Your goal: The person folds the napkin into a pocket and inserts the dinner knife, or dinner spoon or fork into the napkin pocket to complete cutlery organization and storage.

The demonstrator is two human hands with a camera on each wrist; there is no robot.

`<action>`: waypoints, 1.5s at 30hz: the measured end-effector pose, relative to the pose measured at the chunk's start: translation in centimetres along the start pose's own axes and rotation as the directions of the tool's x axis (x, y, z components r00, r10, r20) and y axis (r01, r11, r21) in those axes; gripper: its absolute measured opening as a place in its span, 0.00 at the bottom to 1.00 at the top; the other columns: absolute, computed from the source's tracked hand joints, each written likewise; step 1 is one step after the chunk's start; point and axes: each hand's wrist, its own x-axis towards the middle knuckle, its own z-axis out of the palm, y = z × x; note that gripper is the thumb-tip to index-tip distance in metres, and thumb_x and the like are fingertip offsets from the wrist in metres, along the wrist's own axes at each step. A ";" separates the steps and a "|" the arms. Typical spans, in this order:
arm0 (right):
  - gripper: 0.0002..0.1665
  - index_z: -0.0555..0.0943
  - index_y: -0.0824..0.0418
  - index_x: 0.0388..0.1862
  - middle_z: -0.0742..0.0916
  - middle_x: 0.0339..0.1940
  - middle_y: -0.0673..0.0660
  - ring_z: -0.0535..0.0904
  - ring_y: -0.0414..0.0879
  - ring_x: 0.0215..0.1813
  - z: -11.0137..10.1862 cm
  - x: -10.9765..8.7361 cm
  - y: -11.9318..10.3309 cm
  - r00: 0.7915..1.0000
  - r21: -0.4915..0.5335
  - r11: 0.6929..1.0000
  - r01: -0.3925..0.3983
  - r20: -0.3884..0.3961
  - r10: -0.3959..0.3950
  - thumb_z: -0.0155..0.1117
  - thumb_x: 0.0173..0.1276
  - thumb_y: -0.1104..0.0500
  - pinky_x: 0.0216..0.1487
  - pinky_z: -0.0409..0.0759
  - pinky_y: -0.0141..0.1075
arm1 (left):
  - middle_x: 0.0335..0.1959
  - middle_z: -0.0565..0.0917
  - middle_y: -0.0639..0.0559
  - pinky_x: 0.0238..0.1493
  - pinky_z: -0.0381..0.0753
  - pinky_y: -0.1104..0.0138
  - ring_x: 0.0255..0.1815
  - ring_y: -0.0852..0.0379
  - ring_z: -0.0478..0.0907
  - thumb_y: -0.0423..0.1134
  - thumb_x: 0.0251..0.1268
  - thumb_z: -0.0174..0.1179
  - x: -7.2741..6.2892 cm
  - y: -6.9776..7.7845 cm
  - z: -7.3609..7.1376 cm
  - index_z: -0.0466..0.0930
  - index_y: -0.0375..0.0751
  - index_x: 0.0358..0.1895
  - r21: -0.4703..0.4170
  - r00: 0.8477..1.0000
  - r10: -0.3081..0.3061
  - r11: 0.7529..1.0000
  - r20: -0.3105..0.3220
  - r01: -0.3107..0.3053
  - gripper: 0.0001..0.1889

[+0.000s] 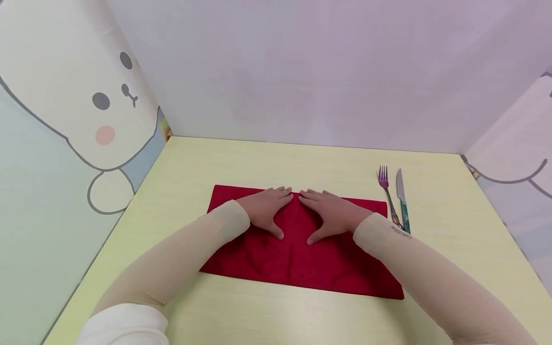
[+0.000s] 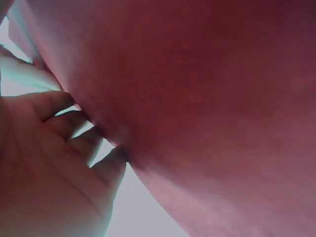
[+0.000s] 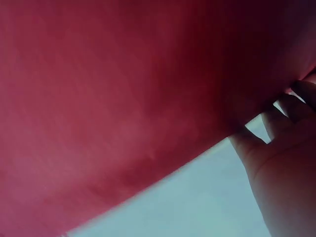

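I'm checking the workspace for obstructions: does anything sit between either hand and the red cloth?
Nothing visible does: the left hand and right hand both rest directly on the red cloth. The fork and knife lie off to the right, not between them.

Bright, even head view, pale glare on near table (image 1: 293,318), soft shadows beside the sleeves (image 1: 181,258), wide-angle stretch at left and right, wrist views dim and hazy, red cloth (image 2: 207,98) blurred against bright whitish background
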 end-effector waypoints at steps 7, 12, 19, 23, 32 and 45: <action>0.74 0.52 0.51 0.86 0.57 0.85 0.52 0.47 0.53 0.85 0.6 -1.8 1.7 0.999 0.025 1.000 -0.012 -0.048 0.013 0.72 0.49 0.21 0.81 0.47 0.54 | 0.86 0.46 0.56 0.80 0.50 0.57 0.85 0.52 0.38 0.68 0.52 0.73 -1.5 -2.1 0.3 0.47 0.53 0.85 -0.027 1.000 -0.026 0.999 0.005 0.026 0.61; 0.75 0.52 0.54 0.86 0.58 0.85 0.56 0.48 0.57 0.84 0.8 -3.6 3.0 0.997 0.016 0.999 -0.038 -0.061 0.039 0.74 0.49 0.22 0.81 0.46 0.56 | 0.86 0.44 0.54 0.81 0.47 0.57 0.85 0.50 0.38 0.67 0.55 0.72 -3.8 -4.3 0.3 0.46 0.49 0.85 -0.027 0.998 -0.065 0.998 0.020 0.065 0.61; 0.75 0.53 0.59 0.85 0.58 0.85 0.60 0.49 0.62 0.83 1.3 -6.0 5.1 0.993 0.021 0.998 -0.065 -0.101 0.067 0.69 0.51 0.20 0.80 0.47 0.59 | 0.86 0.44 0.51 0.78 0.59 0.50 0.85 0.47 0.37 0.64 0.56 0.74 -7.1 -7.7 0.5 0.46 0.45 0.85 -0.111 0.989 -0.147 0.983 0.023 0.149 0.61; 0.75 0.53 0.61 0.85 0.58 0.84 0.62 0.49 0.64 0.83 1.6 -7.5 6.1 0.987 0.043 0.994 -0.099 -0.119 0.104 0.67 0.51 0.18 0.79 0.49 0.60 | 0.86 0.43 0.49 0.77 0.59 0.50 0.85 0.46 0.36 0.65 0.57 0.72 -8.0 -9.1 0.7 0.45 0.44 0.85 -0.146 0.986 -0.164 0.975 0.019 0.165 0.61; 0.77 0.54 0.66 0.84 0.58 0.83 0.66 0.48 0.68 0.82 1.9 -9.9 7.7 0.981 0.071 0.988 -0.134 -0.135 0.143 0.65 0.51 0.16 0.79 0.49 0.62 | 0.86 0.42 0.48 0.78 0.56 0.47 0.85 0.44 0.36 0.66 0.55 0.74 -9.6 -11.7 1.5 0.45 0.43 0.85 -0.199 0.976 -0.218 0.956 0.019 0.217 0.63; 0.78 0.56 0.71 0.81 0.58 0.82 0.71 0.49 0.70 0.81 1.9 -12.3 9.4 0.969 0.042 0.982 -0.182 -0.162 0.186 0.63 0.52 0.16 0.77 0.48 0.66 | 0.86 0.43 0.45 0.78 0.55 0.47 0.85 0.42 0.36 0.64 0.56 0.74 -9.9 -12.0 1.8 0.45 0.40 0.84 -0.214 0.978 -0.210 0.955 0.003 0.206 0.63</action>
